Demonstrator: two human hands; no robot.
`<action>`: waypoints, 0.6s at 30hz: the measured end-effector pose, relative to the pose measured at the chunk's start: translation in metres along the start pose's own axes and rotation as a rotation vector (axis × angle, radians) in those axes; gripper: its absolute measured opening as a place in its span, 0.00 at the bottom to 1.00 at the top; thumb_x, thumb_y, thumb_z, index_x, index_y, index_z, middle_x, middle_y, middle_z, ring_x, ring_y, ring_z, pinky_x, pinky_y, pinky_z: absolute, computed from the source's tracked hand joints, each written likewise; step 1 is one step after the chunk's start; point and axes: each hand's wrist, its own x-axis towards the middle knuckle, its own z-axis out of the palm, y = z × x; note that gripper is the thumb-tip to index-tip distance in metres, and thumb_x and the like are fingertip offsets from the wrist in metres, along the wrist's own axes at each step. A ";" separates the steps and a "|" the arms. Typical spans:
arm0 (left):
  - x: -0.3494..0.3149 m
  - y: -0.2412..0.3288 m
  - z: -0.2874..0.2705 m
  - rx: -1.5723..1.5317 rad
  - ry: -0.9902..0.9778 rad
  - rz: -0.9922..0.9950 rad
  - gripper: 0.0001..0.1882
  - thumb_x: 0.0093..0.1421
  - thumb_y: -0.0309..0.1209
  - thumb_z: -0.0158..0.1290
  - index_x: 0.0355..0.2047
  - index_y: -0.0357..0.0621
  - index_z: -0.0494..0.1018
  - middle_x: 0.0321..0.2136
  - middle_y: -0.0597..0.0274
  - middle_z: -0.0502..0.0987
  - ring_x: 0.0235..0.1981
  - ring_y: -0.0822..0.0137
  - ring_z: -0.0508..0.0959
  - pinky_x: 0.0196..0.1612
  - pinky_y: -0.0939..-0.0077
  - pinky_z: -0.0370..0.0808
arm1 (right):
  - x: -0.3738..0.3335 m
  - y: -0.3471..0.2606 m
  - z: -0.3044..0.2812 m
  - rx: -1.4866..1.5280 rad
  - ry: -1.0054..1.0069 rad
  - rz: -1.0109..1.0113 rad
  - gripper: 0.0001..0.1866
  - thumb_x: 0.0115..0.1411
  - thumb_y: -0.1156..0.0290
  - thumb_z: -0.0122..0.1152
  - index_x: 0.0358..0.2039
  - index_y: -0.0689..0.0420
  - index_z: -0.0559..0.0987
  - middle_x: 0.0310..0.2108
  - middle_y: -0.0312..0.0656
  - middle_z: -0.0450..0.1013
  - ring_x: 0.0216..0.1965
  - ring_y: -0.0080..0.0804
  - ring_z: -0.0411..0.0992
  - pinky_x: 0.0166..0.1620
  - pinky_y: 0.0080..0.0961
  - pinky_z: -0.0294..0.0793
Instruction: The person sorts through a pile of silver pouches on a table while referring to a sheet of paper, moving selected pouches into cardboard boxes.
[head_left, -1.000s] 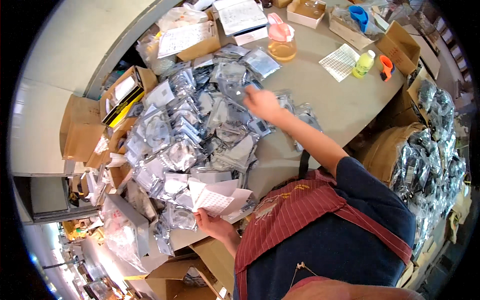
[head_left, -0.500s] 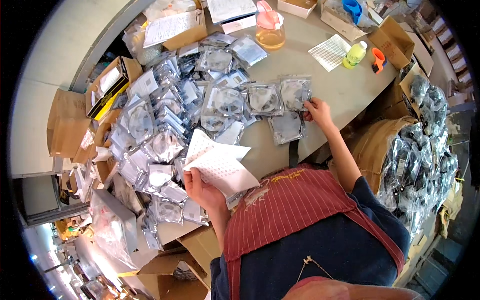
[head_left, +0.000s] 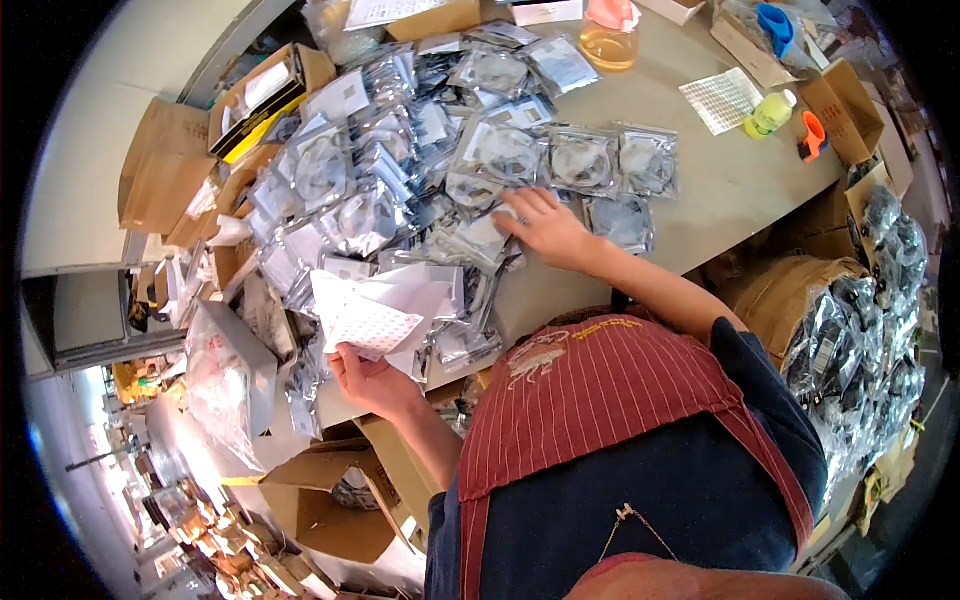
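My left hand [head_left: 368, 380] is closed on the lower edge of some white paper sheets [head_left: 372, 325], the front one dotted with rows of small pale red marks. My right hand [head_left: 550, 230] reaches over the near right side of a heap of silvery clear bags [head_left: 365, 215], its fingers stretched out and touching a bag there. Flat coiled items show through several bags. To the right of the heap lie two bags side by side, one [head_left: 583, 160] next to another [head_left: 647, 160]. A further silvery bag [head_left: 620, 222] lies below them, just beyond my right wrist.
Toward the back of the table [head_left: 690, 200] stand a jug of amber liquid [head_left: 610, 45], a sticker sheet [head_left: 720, 100], a yellow-green bottle [head_left: 769, 114] and an orange tape dispenser [head_left: 811, 135]. Cardboard boxes [head_left: 165, 170] line the left; bagged black items [head_left: 850, 340] fill the right.
My right hand has left the bag at the right end of the row and moved left to the heap. My left hand has shifted left and down with the sheets. The view has shifted too.
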 end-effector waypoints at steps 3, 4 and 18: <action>-0.011 0.010 0.000 -0.019 0.021 0.023 0.07 0.66 0.30 0.47 0.40 0.40 0.69 0.41 0.60 0.75 0.43 0.66 0.75 0.45 0.71 0.71 | 0.016 -0.001 0.019 0.119 0.069 -0.091 0.27 0.44 0.77 0.56 0.50 0.59 0.73 0.53 0.46 0.68 0.56 0.45 0.65 0.59 0.40 0.64; -0.016 0.014 -0.006 -0.032 0.011 0.022 0.08 0.67 0.31 0.46 0.42 0.39 0.69 0.42 0.59 0.75 0.44 0.66 0.75 0.45 0.70 0.71 | 0.020 -0.003 0.011 0.169 0.066 -0.052 0.27 0.44 0.77 0.56 0.49 0.58 0.74 0.52 0.45 0.69 0.56 0.44 0.66 0.58 0.40 0.64; -0.030 0.025 -0.076 -0.059 0.143 -0.001 0.09 0.67 0.29 0.47 0.43 0.38 0.70 0.41 0.59 0.76 0.44 0.68 0.75 0.46 0.72 0.71 | -0.107 -0.018 -0.044 0.908 -0.030 1.119 0.19 0.58 0.63 0.65 0.22 0.64 0.70 0.16 0.38 0.67 0.16 0.21 0.66 0.20 0.28 0.65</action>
